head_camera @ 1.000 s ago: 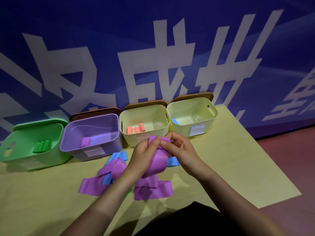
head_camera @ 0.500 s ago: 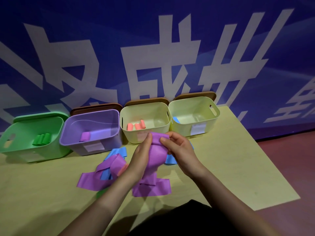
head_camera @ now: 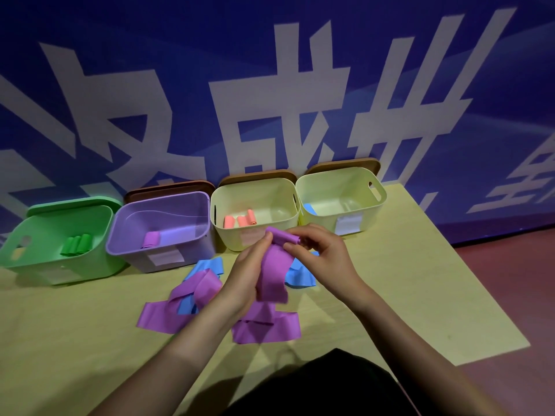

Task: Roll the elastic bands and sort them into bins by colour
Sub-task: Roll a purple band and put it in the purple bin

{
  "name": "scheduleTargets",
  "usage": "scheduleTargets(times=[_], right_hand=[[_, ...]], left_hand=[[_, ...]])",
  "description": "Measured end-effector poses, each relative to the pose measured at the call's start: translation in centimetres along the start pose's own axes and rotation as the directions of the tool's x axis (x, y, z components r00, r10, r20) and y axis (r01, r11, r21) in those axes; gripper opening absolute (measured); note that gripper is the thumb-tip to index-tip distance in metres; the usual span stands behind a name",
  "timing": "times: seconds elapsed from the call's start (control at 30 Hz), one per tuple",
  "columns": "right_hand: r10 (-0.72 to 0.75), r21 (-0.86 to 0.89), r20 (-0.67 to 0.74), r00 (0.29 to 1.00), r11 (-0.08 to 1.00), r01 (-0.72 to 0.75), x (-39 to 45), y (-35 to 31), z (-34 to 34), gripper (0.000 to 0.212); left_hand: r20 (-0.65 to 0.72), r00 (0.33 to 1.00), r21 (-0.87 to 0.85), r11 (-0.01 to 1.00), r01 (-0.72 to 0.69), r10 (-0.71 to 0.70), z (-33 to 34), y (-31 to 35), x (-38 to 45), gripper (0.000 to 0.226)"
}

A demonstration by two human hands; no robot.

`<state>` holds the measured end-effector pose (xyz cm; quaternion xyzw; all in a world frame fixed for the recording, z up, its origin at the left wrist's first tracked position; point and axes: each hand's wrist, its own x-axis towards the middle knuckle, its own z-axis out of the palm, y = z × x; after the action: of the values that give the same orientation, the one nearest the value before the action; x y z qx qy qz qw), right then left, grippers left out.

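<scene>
Since the earlier frame the roll at the purple band's (head_camera: 271,274) top has been thickening, and both hands, left hand (head_camera: 250,274) and right hand (head_camera: 319,256), are pinching it crosswise while its tail is hanging toward 6 o'clock, the purple bin (head_camera: 159,235) lying at 10 o'clock, nearer the left.

Both forearms are seen bare, with no sleeves reaching the wrists. A dark, black garment (head_camera: 315,385) is worn, visible at the lower edge.
</scene>
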<state>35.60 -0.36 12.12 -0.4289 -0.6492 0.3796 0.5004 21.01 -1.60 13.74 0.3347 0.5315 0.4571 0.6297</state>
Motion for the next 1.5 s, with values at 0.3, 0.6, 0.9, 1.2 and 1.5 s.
scheduleTargets(times=[0.3,0.6,0.9,1.2,1.5], right_hand=[[-0.050,-0.075,0.029,0.998,0.996,0.053,-0.6,0.0,-0.3,0.028],[-0.171,-0.223,0.008,0.985,0.960,0.168,-0.4,0.6,0.2,0.031],[0.337,0.378,0.063,0.939,0.863,-0.335,0.2,0.0,-0.1,0.030],[0.310,0.219,0.101,0.945,0.920,-0.325,0.0,-0.6,0.5,0.017],[0.236,0.253,0.051,0.970,0.937,-0.241,-0.4,-1.4,0.8,0.022]], left_hand=[[-0.005,1.000,0.078,0.997,0.024,-0.023,0.1,0.2,-0.6,0.033],[0.004,0.995,0.158,0.982,-0.099,0.100,0.6,1.0,-0.7,0.044],[0.053,0.993,0.113,0.987,-0.110,0.105,-0.4,-0.2,0.0,0.021],[0.051,0.965,0.315,0.912,-0.261,0.258,-0.1,-0.5,-0.4,0.020],[-0.060,0.946,0.129,0.942,-0.309,0.318,1.0,-1.3,-0.4,0.021]])
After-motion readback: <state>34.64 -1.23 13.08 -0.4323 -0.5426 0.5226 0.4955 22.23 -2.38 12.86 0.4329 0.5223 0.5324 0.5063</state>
